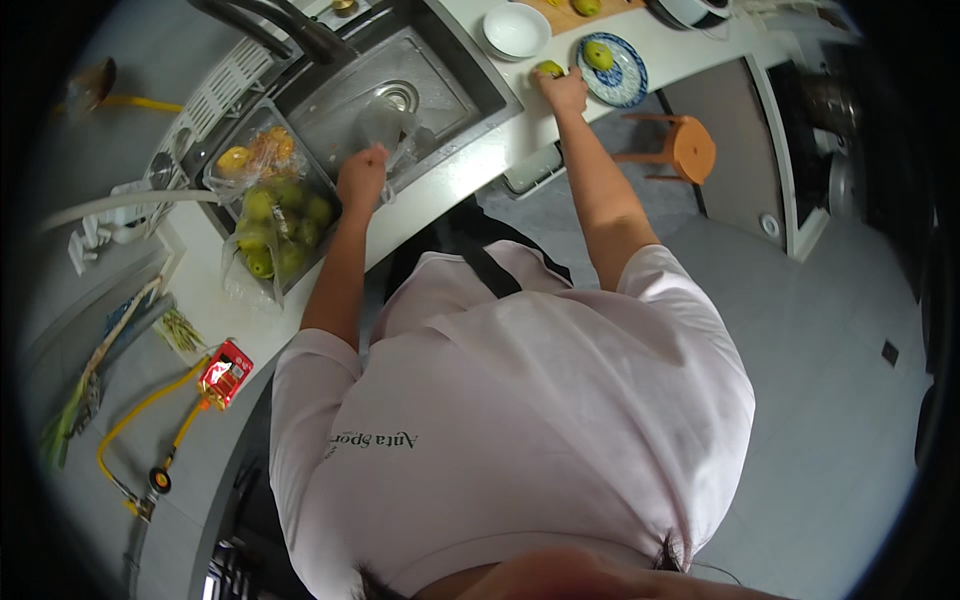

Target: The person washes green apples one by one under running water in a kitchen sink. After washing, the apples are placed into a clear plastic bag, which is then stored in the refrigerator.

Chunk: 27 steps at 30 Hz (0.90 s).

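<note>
My right hand (565, 91) is at the counter, its fingers closed around a green pear (550, 68) that they partly hide. Just to the right, a blue-and-white patterned plate (631, 79) holds another green pear (598, 55). Over the near edge of the steel sink (450, 67), my left hand (361, 180) is closed on a crumpled clear plastic bag (396, 129), which hangs by the drain. A clear bag of several green pears (281, 225) sits in the left sink compartment, left of that hand. Beyond it, a clear plastic container (217, 180) holds wrapped yellow-orange fruit (262, 150).
A white bowl (517, 31) stands behind my right hand, near a wooden cutting board (570, 16) with a pear (586, 6). The dark faucet (315, 34) arches over the sink. An orange stool (691, 150) stands on the floor. A red packet (225, 371) lies at left.
</note>
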Tool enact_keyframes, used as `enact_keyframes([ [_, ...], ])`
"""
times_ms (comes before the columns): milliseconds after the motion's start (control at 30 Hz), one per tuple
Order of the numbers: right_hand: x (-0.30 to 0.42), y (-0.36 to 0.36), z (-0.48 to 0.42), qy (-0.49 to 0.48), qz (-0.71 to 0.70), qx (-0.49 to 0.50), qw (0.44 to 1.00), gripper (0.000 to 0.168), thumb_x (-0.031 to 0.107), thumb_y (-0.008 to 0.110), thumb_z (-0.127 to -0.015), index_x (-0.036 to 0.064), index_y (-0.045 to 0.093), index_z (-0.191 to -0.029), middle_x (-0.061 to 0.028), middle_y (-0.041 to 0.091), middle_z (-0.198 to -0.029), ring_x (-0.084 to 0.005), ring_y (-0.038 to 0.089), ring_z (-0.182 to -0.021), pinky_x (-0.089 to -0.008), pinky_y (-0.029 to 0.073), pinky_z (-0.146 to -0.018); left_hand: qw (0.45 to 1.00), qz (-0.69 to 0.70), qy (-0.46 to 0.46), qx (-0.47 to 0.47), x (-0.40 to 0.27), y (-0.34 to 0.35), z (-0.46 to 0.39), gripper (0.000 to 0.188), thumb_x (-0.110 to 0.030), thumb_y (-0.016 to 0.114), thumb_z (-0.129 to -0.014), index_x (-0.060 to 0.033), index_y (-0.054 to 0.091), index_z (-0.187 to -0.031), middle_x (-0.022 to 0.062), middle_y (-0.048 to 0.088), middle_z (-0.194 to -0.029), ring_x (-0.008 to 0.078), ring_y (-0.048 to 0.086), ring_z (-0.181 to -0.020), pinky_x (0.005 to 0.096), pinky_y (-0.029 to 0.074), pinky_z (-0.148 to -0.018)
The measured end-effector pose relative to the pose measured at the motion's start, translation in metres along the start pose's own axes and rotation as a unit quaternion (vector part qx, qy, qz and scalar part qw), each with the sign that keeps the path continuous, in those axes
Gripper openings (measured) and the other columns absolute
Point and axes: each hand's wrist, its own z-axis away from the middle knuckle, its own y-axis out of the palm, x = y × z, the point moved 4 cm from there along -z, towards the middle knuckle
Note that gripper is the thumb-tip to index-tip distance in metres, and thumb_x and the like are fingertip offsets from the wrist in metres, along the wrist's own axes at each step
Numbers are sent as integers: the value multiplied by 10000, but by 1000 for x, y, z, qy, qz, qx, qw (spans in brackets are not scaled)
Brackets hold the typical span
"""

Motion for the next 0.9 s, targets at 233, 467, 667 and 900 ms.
enact_keyframes([
  [233, -3, 10, -23, -46, 44, 78, 995, 724, 448, 764, -584, 11, 515, -1104, -187, 610, -1067, -272, 609, -977, -377, 475, -836, 959, -262, 33, -102, -12, -3, 9, 184, -326, 609, -732, -215, 696, -852, 50, 661, -775, 301, 568, -812, 456, 397, -738],
  [467, 39, 9, 43, -92, -381, 383, 837, 522, 259, 787, -672, 44, 505, -1055, -73, 608, -833, -176, 634, -756, -258, 499, -619, 978, -158, -26, -132, -13, 0, 12, 332, -397, 622, -747, -137, 678, -945, 106, 671, -881, 304, 611, -930, 430, 463, -781],
  [667, 88, 41, 155, 158, -400, 707, 561, 445, 247, 717, -770, 86, 499, -1122, -119, 600, -1005, -259, 629, -894, -259, 485, -636, 973, -221, -57, 31, -12, 13, -4, 364, -346, 634, -743, -100, 644, -1012, 168, 656, -889, 340, 621, -870, 414, 489, -762],
  [900, 101, 91, 175, 243, -340, 747, 517, 557, 421, 730, -720, 75, 519, -1101, -126, 607, -1035, -270, 635, -925, -282, 493, -641, 994, 71, -76, -24, -2, 24, -13, 283, -278, 559, -809, -32, 616, -938, 193, 644, -852, 355, 626, -765, 422, 494, -686],
])
